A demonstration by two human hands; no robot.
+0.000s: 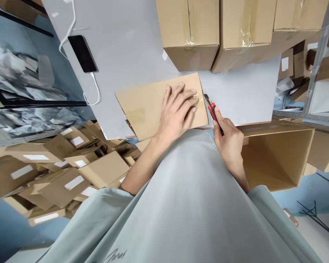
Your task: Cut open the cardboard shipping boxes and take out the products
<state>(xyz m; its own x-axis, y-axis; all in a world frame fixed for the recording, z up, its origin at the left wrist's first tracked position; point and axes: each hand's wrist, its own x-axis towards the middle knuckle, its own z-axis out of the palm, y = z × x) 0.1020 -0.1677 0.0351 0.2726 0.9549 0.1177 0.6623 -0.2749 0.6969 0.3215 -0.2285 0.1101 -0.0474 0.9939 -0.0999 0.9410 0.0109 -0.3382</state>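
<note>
A flat-lying brown cardboard box with pieces of clear tape sits at the front of the white table. My left hand lies on top of it near its right end, palm down with fingers spread. In my right hand is a red and black box cutter, gripped with the fingers wrapped round its handle. Its blade is out and points up-left, close beside the box's right edge. Whether the blade touches the cardboard, I cannot tell.
Large taped cartons stand along the table's back right. A black phone with a white cable lies at the left. Many small boxes are heaped at lower left. An open carton is below the table's right edge.
</note>
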